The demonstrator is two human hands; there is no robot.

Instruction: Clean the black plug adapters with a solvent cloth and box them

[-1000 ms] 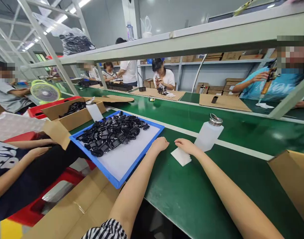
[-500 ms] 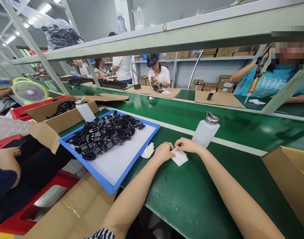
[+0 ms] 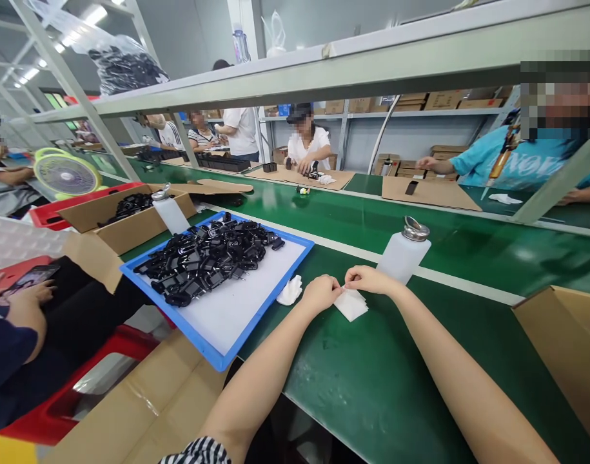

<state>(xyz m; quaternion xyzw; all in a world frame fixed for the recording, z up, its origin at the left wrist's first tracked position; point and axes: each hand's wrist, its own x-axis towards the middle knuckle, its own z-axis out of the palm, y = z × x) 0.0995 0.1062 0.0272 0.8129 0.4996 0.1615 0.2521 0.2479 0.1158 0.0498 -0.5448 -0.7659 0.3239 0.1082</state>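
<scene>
A folded white wipe (image 3: 351,306) lies at the fingertips of both hands, just over the green bench. My left hand (image 3: 321,293) is closed, its fingertips pinching the wipe's upper left corner. From the other side, my right hand (image 3: 369,281) pinches close to the same corner, the two sets of fingertips almost meeting. Behind my right hand stands a white pump bottle (image 3: 402,254) with a metal top. A crumpled white wipe (image 3: 289,291) rests left of my left hand, beside the blue-rimmed tray (image 3: 256,309). Black plug adapters (image 3: 212,258) are heaped in that tray.
An open cardboard box (image 3: 560,341) stands at the right. Another box (image 3: 130,222) with black parts and a second bottle (image 3: 170,211) sit behind the tray. A shelf beam (image 3: 324,71) crosses above. Co-workers sit across the bench; another person at left holds a phone (image 3: 31,277).
The view has shifted slightly. My fingertips have drawn closer together at the wipe's corner. Across the bench, the co-worker in blue has lowered an arm toward the cardboard.
</scene>
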